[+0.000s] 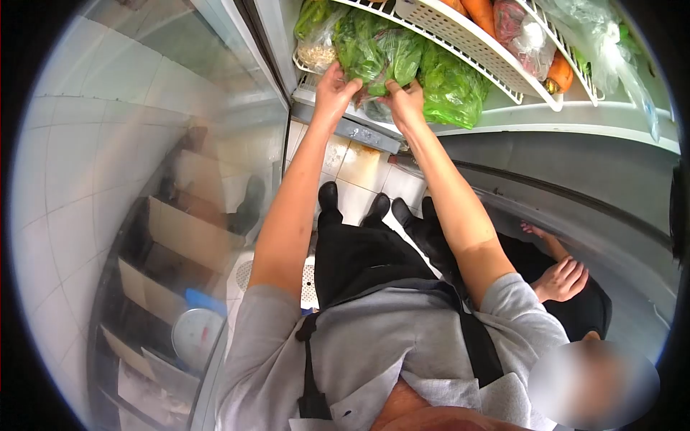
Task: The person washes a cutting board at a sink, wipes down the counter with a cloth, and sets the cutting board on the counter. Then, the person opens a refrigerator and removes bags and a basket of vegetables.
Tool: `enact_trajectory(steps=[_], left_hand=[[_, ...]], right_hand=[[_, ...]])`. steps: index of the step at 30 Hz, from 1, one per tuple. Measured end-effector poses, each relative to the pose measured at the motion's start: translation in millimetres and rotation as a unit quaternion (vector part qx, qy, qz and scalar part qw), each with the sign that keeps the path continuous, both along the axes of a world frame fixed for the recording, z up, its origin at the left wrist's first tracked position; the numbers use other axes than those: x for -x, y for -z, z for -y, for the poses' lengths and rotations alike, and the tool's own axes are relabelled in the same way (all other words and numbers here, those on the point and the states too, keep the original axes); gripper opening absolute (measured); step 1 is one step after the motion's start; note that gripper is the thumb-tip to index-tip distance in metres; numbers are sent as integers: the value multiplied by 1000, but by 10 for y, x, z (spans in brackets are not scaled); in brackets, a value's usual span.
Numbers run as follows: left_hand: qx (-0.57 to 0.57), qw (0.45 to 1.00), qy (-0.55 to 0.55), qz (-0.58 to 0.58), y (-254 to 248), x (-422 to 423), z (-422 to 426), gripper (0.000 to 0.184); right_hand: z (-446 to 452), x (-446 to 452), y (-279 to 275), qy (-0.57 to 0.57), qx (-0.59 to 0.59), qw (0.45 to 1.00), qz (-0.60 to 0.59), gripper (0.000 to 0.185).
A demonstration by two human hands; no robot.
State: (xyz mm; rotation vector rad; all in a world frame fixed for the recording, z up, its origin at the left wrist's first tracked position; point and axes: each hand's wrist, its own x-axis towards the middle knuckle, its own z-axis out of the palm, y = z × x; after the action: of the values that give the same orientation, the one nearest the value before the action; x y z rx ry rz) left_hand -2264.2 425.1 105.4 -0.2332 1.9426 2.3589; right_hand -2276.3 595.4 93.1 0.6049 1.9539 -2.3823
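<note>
A clear plastic bag of leafy greens (377, 54) lies at the front of a fridge shelf, and both my hands grip its near edge. My left hand (335, 92) pinches the plastic at the left corner, with thumb and fingers closed. My right hand (402, 97) does the same a little further right, thumb on top of the bag. Against the right side of it rests another bag of greens (453, 82). To the left sits a bag with pale, fine pieces (316, 56) in it, its contents hard to make out.
White perforated baskets (460, 36) stand behind the greens, holding carrots (480, 13) and bagged produce. A glass door (237, 108) is at my left. Close on my right another person's hand (563, 279) shows. Divided boxes (165, 244) appear through the glass.
</note>
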Motion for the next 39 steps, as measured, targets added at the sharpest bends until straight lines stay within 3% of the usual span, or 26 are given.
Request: enact_trajectory(steps=[3,6,10,11,12,14,17,20,22,25,28,30,32,33,38,39], left_hand=[[-69,996,26,58,78,275,-93,77],[-125,991,30,34,104,261,-129,80],[-228,965,37,121,104,47,-27,83],[-350,923,41,154,304,8,26,69],[-385,902,64,187,436,-58,112,63],[-450,851,109,249,650,-262,304,53],[-425,872,49,237,1119,-728,410,47],[-365,888,-5,278,1093,-1261,518,47],[-432,867,23,249,1392,-1660,705,46],[-441,868,-12,229,1471,-2302,922,47],[-258,944,-37,202,1042,-2993,1125,46],[-402,886,-94,210,958,-3391,1226,46],[-339,902,-128,233,768,-3801,1258,49],[-327,906,-155,219,773,-3993,1232,50],[-293,908,-252,159,657,-4512,1029,57],[-330,890,-262,175,665,-4549,1035,59]], right_hand=[[11,-257,-212,-34,46,998,15,35],[41,-460,-549,-45,-3,999,6,34],[73,-609,-696,-129,-134,980,-74,38],[91,-653,-539,-140,-182,968,-106,40],[161,-745,-613,-163,-258,940,-151,44],[391,-1052,-913,-195,-313,923,-111,52],[494,-1416,-686,-243,-297,912,-142,59],[387,-1644,-716,-346,-200,914,-75,54],[220,-1754,-679,-404,-207,887,-88,42],[-32,-1850,-682,-485,-247,833,-103,28],[-318,-1969,-373,-495,-308,805,-109,27],[-452,-1977,-150,-512,-337,785,-90,26],[-594,-1996,172,-521,-383,750,-138,27],[-605,-1973,137,-547,-398,730,-93,27],[-846,-1907,282,-498,-400,761,-116,25],[-889,-1840,250,-474,-418,764,-134,25]])
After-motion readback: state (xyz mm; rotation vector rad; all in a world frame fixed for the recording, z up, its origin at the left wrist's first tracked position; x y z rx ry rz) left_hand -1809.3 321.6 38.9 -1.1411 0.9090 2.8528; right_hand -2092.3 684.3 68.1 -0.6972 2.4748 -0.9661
